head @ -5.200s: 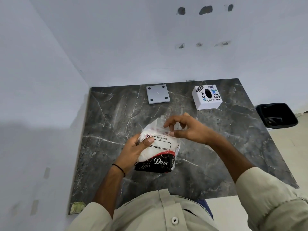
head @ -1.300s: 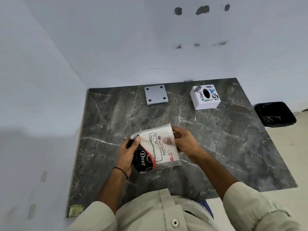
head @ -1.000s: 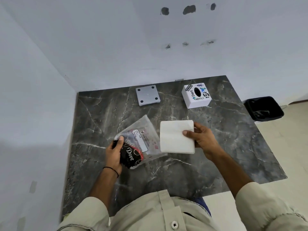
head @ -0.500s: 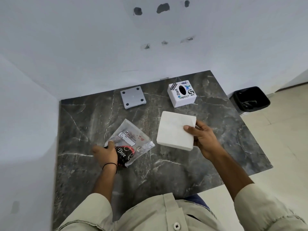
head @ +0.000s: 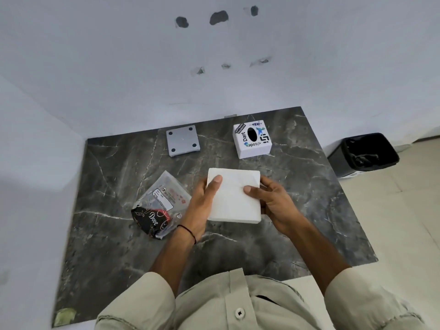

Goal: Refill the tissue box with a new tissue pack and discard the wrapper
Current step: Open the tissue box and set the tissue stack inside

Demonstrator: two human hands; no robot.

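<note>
The tissue stack (head: 234,195) is out of its wrapper (head: 160,206) now, and that is the big change: a moment ago the left hand (head: 202,202) was still pinning the wrapper down while the right hand (head: 273,201) carried the stack alone. The left has since let go and come across, so both hands grip the white stack between them, thumbs on top and fingers curled under its left and right edges, near the middle of the frame above the dark marble table (head: 309,210).

The wrapper lies empty and crumpled left of centre, just beside the left wrist, touched by nobody. The tissue box (head: 252,138) sits in the upper right part of the table, well apart from the stack, with a grey plate (head: 182,140), probably its base, lying apart to its left. The bin (head: 366,153) stands on the floor at the right edge.

I'd judge the unpacking finished; loading the stack into the box comes next, and the wrapper has yet to reach the bin.
</note>
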